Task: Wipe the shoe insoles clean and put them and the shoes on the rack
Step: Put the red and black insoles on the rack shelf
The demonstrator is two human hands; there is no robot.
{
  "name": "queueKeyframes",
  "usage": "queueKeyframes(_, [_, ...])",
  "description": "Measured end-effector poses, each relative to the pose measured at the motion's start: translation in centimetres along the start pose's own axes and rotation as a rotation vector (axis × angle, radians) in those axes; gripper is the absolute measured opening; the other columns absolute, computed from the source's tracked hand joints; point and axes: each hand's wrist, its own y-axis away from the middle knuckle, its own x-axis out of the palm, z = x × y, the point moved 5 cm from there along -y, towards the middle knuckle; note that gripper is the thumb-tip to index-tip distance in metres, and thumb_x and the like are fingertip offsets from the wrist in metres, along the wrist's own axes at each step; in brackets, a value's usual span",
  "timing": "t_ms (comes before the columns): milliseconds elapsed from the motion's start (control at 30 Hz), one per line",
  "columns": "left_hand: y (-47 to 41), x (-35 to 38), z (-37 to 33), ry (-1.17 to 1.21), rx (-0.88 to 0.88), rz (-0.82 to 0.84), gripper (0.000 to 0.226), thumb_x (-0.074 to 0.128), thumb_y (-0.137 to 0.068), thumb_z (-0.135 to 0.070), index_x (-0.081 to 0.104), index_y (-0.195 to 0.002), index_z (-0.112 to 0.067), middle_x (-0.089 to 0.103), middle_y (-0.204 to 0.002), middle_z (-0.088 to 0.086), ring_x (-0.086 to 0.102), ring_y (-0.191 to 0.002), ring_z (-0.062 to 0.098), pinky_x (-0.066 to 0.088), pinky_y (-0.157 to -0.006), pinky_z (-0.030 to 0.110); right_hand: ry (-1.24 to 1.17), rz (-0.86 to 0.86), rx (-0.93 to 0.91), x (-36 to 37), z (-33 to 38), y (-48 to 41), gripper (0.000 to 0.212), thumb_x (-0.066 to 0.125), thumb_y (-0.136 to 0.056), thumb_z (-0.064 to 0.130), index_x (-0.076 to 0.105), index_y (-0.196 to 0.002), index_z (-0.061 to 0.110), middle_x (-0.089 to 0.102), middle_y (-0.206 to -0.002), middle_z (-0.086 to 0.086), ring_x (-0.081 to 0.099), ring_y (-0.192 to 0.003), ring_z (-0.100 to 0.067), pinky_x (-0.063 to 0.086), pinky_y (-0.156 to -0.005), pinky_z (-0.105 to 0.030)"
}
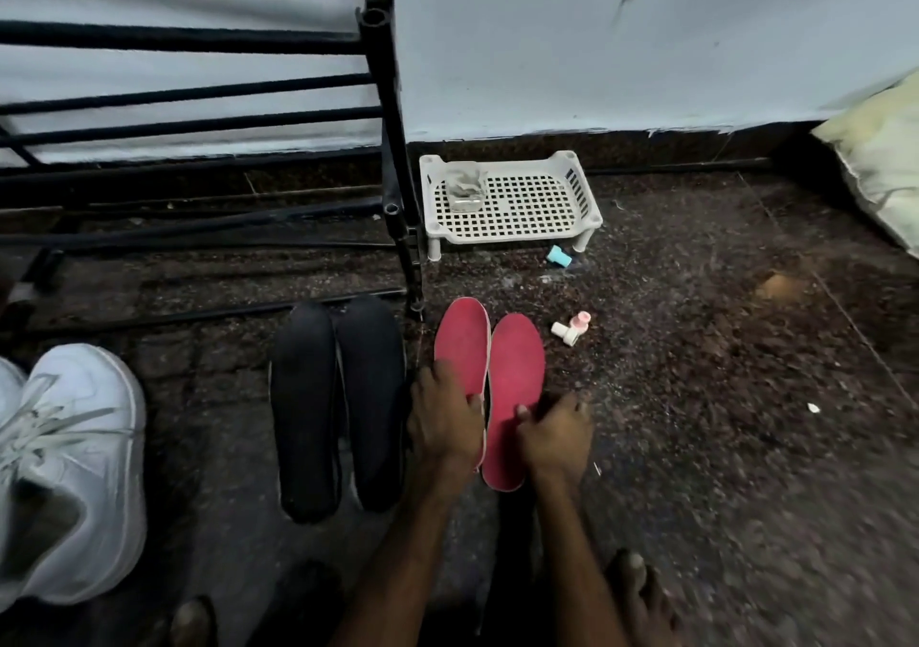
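Two red insoles lie side by side on the dark speckled floor, the left one (462, 338) and the right one (514, 373). My left hand (442, 420) rests on the heel half of the left red insole, fingers curled over its edge. My right hand (554, 435) grips the right red insole at its outer heel edge. Two black insoles (306, 398) (373, 388) lie just to the left. A white sneaker (69, 472) stands at the far left. The black metal shoe rack (388, 114) stands against the wall behind.
A white perforated plastic tray (517, 204) with a crumpled grey cloth (465, 186) stands right of the rack. A small teal cap (559, 256) and a pink-white plastic piece (572, 328) lie on the floor. A pale pillow (880, 149) is at far right. My bare toes (641, 592) show below.
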Motion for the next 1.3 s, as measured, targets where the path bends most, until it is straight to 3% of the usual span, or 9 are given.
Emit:
queueKeyframes(200, [1.5,1.2,1.6,0.008,-0.18,-0.028,0.062,0.076,-0.078,-0.034,0.042,-0.123,-0.009,0.047,-0.127,0.014,0.048,-0.12,0.032,0.043,-0.093,0.039,-0.054,0.102,-0.014,0.6,0.2,-0.8,0.04,0.075,-0.08,0.029,0.054,-0.109,0.01,0.065,-0.112,-0.014,0.061,-0.108,-0.033,0.048,-0.089,-0.039])
queueKeyframes(367, [0.7,1.7,3.1,0.361,-0.223,0.052,0.033,0.08,-0.076,-0.023,0.067,-0.102,-0.008,0.071,-0.103,0.011,0.066,-0.095,0.03,0.047,-0.073,0.031,-0.322,0.151,0.085,-0.5,-0.4,-0.7,0.012,0.074,-0.083,0.023,0.066,-0.087,0.015,0.069,-0.089,-0.007,0.064,-0.087,-0.023,0.045,-0.08,-0.028])
queueKeyframes(433, [1.0,1.0,3.2,0.574,-0.223,0.066,0.014,0.08,-0.076,-0.014,0.071,-0.087,-0.011,0.074,-0.089,0.009,0.07,-0.085,0.028,0.053,-0.071,0.033,-0.468,0.173,0.101,-1.2,-0.4,-0.3,0.011,0.073,-0.083,0.018,0.062,-0.08,0.016,0.065,-0.078,-0.004,0.059,-0.075,-0.021,0.044,-0.075,-0.029])
queueKeyframes(500, [1.7,-0.2,2.9,0.782,-0.192,0.078,0.015,0.077,-0.078,-0.004,0.068,-0.078,-0.016,0.073,-0.082,0.008,0.07,-0.082,0.029,0.057,-0.074,0.039,-0.626,0.212,0.096,-1.8,-0.2,0.2,0.016,0.072,-0.083,0.013,0.059,-0.075,0.016,0.064,-0.07,-0.003,0.056,-0.067,-0.019,0.044,-0.068,-0.032])
queueKeyframes(700, [5.7,-7.2,1.6,1.067,0.004,0.112,0.022,0.066,-0.086,0.004,0.061,-0.1,-0.013,0.072,-0.093,0.004,0.069,-0.074,0.006,0.053,-0.063,0.018,-0.931,0.241,-0.031,-6.9,2.9,4.2,0.011,0.066,-0.09,0.009,0.063,-0.081,0.014,0.063,-0.069,0.0,0.052,-0.066,-0.016,0.044,-0.064,-0.029])
queueKeyframes(833, [7.6,-12.4,1.7,1.145,0.136,0.121,0.052,0.077,-0.078,-0.003,0.054,-0.122,-0.017,0.073,-0.104,0.009,0.072,-0.087,0.011,0.055,-0.07,0.022,-1.068,0.307,-0.15,-10.8,6.8,8.4,0.008,0.061,-0.094,0.009,0.067,-0.089,0.008,0.066,-0.071,0.0,0.056,-0.058,-0.007,0.048,-0.054,-0.021])
queueKeyframes(1000, [8.7,-19.4,3.6,1.216,0.193,0.032,0.062,0.067,-0.083,0.007,0.047,-0.136,-0.019,0.072,-0.111,0.011,0.07,-0.099,0.019,0.055,-0.081,0.03,-1.189,0.463,-0.263,-13.5,11.7,13.3,0.013,0.061,-0.094,0.012,0.066,-0.105,0.006,0.073,-0.085,-0.007,0.065,-0.068,-0.011,0.054,-0.062,-0.026])
queueKeyframes(1133, [7.9,-24.2,5.3,1.225,0.192,0.01,0.069,0.065,-0.083,0.01,0.042,-0.143,-0.018,0.072,-0.112,0.009,0.069,-0.097,0.017,0.054,-0.079,0.026,-1.202,0.61,-0.324,-13.8,15.3,16.3,0.019,0.06,-0.093,0.007,0.064,-0.111,0.002,0.074,-0.086,-0.008,0.067,-0.071,-0.012,0.057,-0.065,-0.025])
queueKeyframes(1300, [4.4,-28.5,6.9,1.22,0.102,-0.006,0.065,0.062,-0.084,0.014,0.045,-0.141,-0.012,0.072,-0.099,0.01,0.068,-0.082,0.015,0.054,-0.075,0.027,-0.989,0.716,-0.39,-11.9,20.8,18.0,0.016,0.057,-0.094,0.0,0.064,-0.109,-0.001,0.072,-0.076,-0.007,0.066,-0.062,-0.012,0.056,-0.06,-0.024])
